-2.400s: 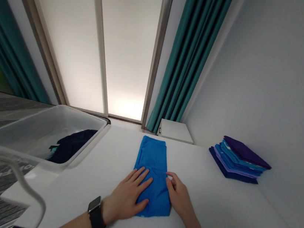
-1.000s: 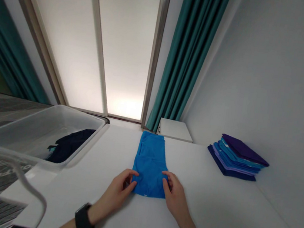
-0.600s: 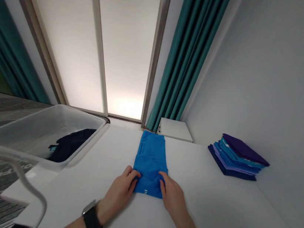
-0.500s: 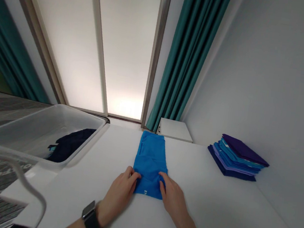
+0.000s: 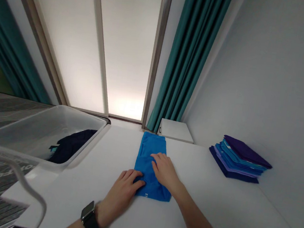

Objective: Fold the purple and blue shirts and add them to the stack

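Note:
A bright blue garment (image 5: 152,145), folded into a long narrow strip, lies flat on the white table (image 5: 88,191), with a small white print at its near end. My left hand (image 5: 126,186) rests on the garment's lower left edge, fingers apart and pressing on the fabric. Farther up the strip, my right hand (image 5: 164,170) lies on the cloth near its right side, fingers stretched out toward the left. Part of the fabric is hidden beneath both hands. A dark watch (image 5: 90,216) is on my left wrist.
To the left stands a translucent plastic tub (image 5: 24,127) with dark navy clothing (image 5: 73,146) inside. A stack of folded blue and purple garments (image 5: 239,159) sits at the right by the wall. A pale curved bar (image 5: 29,184) crosses the lower left. Beyond the table is a white cabinet (image 5: 176,130).
My right hand has moved up and left from the garment's lower right edge onto its middle. My left hand has flattened slightly onto the cloth. The near right corner now spreads farther right.

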`<act>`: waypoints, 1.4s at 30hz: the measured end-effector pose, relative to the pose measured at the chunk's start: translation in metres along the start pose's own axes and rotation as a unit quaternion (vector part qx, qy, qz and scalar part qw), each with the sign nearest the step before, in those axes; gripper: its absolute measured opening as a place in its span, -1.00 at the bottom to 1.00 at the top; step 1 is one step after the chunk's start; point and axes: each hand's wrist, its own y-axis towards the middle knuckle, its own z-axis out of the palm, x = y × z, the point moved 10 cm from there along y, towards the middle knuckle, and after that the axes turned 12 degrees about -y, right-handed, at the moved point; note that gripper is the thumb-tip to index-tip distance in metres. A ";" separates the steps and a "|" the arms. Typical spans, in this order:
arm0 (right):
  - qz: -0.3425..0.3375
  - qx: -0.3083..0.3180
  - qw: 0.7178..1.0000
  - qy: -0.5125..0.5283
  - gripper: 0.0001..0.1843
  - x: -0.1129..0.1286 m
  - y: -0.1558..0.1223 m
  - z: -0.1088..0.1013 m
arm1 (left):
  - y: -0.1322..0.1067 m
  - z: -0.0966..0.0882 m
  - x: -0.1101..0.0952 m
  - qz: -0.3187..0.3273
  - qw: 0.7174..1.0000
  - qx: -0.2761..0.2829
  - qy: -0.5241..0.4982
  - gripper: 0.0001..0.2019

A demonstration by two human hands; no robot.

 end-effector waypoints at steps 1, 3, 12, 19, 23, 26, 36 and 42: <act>-0.010 0.012 1.000 -0.014 -0.64 0.006 0.008 0.006 | 0.000 0.000 0.002 -0.004 1.000 -0.006 -0.003 -0.62; -0.016 0.024 0.999 -0.040 -0.64 0.014 0.018 0.015 | -0.001 -0.002 0.004 -0.011 1.000 -0.017 -0.010 -0.63; 0.029 0.051 0.996 -0.065 -0.65 0.013 0.022 0.030 | -0.001 -0.010 0.006 -0.040 0.997 -0.032 -0.064 -0.70; -0.019 0.074 0.993 -0.096 -0.65 0.018 0.034 0.033 | -0.004 -0.015 0.006 -0.059 0.993 -0.042 -0.095 -0.73; 0.009 0.092 0.992 -0.085 -0.66 0.010 0.040 0.037 | -0.004 -0.018 0.004 -0.051 0.994 -0.041 -0.086 -0.72; 0.014 0.108 0.990 -0.085 -0.65 0.009 0.039 0.043 | -0.003 -0.018 0.001 -0.037 0.996 -0.035 -0.067 -0.69; 0.051 -0.008 0.998 -0.037 -0.70 -0.020 0.022 0.013 | -0.006 0.007 -0.013 0.027 0.998 0.055 -0.001 -0.51; 0.140 0.025 0.980 0.140 -0.67 -0.068 -0.024 0.027 | -0.007 0.003 -0.009 0.031 0.997 0.066 -0.017 -0.55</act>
